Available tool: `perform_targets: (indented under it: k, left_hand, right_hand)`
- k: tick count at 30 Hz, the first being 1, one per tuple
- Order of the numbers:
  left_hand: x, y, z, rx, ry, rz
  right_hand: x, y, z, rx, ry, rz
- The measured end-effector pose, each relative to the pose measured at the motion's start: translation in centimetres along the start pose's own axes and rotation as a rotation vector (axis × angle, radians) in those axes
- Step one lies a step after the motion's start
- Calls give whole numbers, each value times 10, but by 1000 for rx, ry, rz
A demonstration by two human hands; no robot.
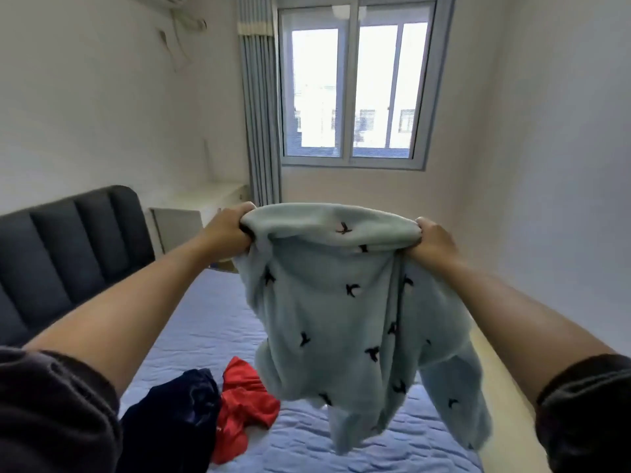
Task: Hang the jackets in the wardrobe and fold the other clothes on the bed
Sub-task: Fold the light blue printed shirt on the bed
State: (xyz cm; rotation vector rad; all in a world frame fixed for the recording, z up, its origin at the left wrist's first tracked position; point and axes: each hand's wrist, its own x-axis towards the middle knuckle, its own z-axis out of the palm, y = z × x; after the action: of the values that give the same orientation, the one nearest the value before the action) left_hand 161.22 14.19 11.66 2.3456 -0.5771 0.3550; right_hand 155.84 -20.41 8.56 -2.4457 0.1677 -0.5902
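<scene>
While your left hand [232, 230] and right hand [432, 238] each grip one end of the top edge of the pale blue fleece garment [327, 302], fingers curled tight into the cloth, that edge runs left to right between them at level height. The garment hangs straight down from it, long axis vertical, with the sleeves dangling at the lower end and apparently not touching the bed [211, 319] directly beneath. Neither hand is nearer, as both reach equally far. To fold, you will probably lower it flat onto the bed, right of the red garment [246, 401] and navy garment [170, 414] crumpled at the near left.
</scene>
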Motion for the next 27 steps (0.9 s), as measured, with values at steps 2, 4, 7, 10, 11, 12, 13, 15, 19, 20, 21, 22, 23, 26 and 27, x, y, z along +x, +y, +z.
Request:
perform_targets:
  k: [2, 4, 7, 10, 11, 12, 13, 15, 19, 20, 21, 22, 23, 26, 27]
  left_hand:
    - [6, -8, 13, 88, 42, 9]
    - [12, -17, 27, 186, 46, 61]
    - [21, -39, 61, 277, -128, 87]
    - [15, -65, 115, 358, -323, 12]
    - [9, -75, 136, 365, -372, 0]
    - [-1, -86, 159, 365, -428, -3]
    - [-14, -99, 183, 371, -501, -3]
    - [-46, -126, 230, 417, -732, 3]
    - [-125, -183, 316, 505, -1347, -98]
    - [-144, -195, 335, 510, -1422, -121]
    - [-161, -206, 354, 510, -1454, -150]
    - [-176, -218, 372, 506, -1455, -187]
    - [-190, -229, 390, 495, -1443, -231]
    - [-224, -261, 447, 464, -1447, -323]
    - [-233, -269, 465, 464, -1451, -335]
  right_hand:
    - [0, 10, -14, -105, 2, 52]
    - [-3, 23, -22, -180, -1, 111]
    - [-13, 47, -18, -268, -72, 184]
    - [-31, 84, 16, -377, -281, 276]
    - [-39, 100, 33, -418, -362, 306]
    - [-49, 116, 51, -462, -440, 326]
    - [-62, 133, 71, -502, -517, 344]
    - [-94, 169, 112, -558, -721, 377]
    - [-174, 233, 193, -543, -1262, 527]
    - [-192, 247, 212, -509, -1315, 569]
    - [-208, 260, 230, -494, -1327, 593]
    - [-224, 275, 249, -487, -1307, 611]
    - [-237, 290, 270, -480, -1284, 625]
    - [-270, 329, 328, -429, -1305, 656]
    - [-278, 342, 346, -416, -1313, 655]
